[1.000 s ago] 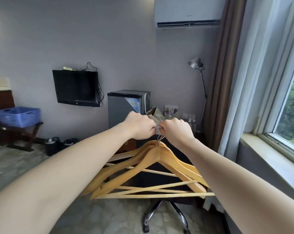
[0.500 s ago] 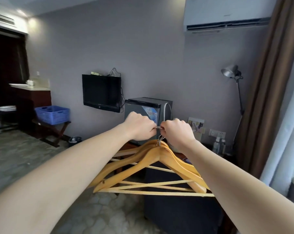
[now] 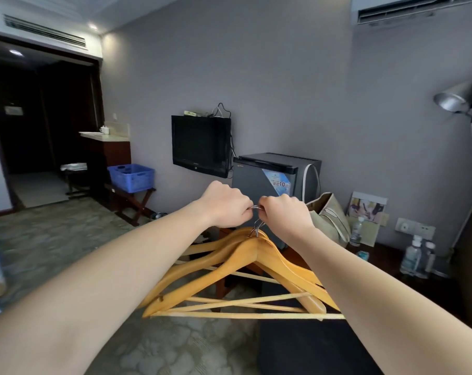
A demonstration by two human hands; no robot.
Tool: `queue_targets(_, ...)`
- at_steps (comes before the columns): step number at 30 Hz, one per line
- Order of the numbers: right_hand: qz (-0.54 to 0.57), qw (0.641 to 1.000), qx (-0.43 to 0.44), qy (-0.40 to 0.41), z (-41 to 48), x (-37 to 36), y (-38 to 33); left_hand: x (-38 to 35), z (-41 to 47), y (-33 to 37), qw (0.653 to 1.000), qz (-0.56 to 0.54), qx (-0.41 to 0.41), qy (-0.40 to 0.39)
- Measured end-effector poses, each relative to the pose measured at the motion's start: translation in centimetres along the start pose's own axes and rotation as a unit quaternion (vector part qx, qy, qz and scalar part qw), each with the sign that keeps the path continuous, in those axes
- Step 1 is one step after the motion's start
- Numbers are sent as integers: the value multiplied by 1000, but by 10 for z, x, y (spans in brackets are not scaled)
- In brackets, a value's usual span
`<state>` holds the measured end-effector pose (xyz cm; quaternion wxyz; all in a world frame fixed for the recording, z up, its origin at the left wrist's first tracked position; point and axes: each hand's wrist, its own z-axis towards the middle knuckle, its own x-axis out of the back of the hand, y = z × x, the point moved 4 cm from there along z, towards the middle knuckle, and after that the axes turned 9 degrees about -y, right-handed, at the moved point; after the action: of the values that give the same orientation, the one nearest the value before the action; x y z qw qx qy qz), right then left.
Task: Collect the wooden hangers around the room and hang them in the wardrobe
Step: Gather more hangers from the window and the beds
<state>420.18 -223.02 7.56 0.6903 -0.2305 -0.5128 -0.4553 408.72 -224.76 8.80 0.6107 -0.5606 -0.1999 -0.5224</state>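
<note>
A bundle of several wooden hangers (image 3: 245, 269) hangs in front of me at chest height, their metal hooks (image 3: 256, 226) gathered together at the top. My left hand (image 3: 226, 204) and my right hand (image 3: 283, 212) are side by side, both closed on the hooks. The hangers' light wooden arms and thin crossbars fan out below my wrists. No wardrobe is clearly visible; a dark entry area (image 3: 39, 117) opens at the far left.
A wall TV (image 3: 199, 144), a grey mini fridge (image 3: 272, 174) and a blue crate (image 3: 132, 177) on a folding rack line the far wall. A desk with a bag (image 3: 329, 217) and water bottles (image 3: 416, 255) stands right, beside a floor lamp (image 3: 456, 98). Carpeted floor stretches left.
My view has swung to the left: the window and curtains have left the frame and the dark entry area has come in. Both hands keep the same hold on the hooks.
</note>
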Motion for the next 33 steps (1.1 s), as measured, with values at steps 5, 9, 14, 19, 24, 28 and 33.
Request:
queue_targets(5,17,1000,20,11,54,-19,4,-27,34,-32,1000,19,11,3)
queue_targets(9,22,999,38,13,98,-33,0,-49,58,-61,999,33,30,-14)
queue_targets(14,36,997,66,25,147,-47,-9,-69,77,-96,997,52,58,-20)
queue_targets(19,38,994,102,26,182,-54,-25,-85,83,-125,994,57,81,-39)
queue_targets(24,51,989,135,29,217,-61,-44,-101,85,-158,991,71,105,-51)
queue_targets(28,59,985,156,33,250,-70,-58,-116,90,-181,985,83,140,-62)
queue_targets(33,85,977,194,37,294,-89,-79,-142,97,-214,974,81,184,-102)
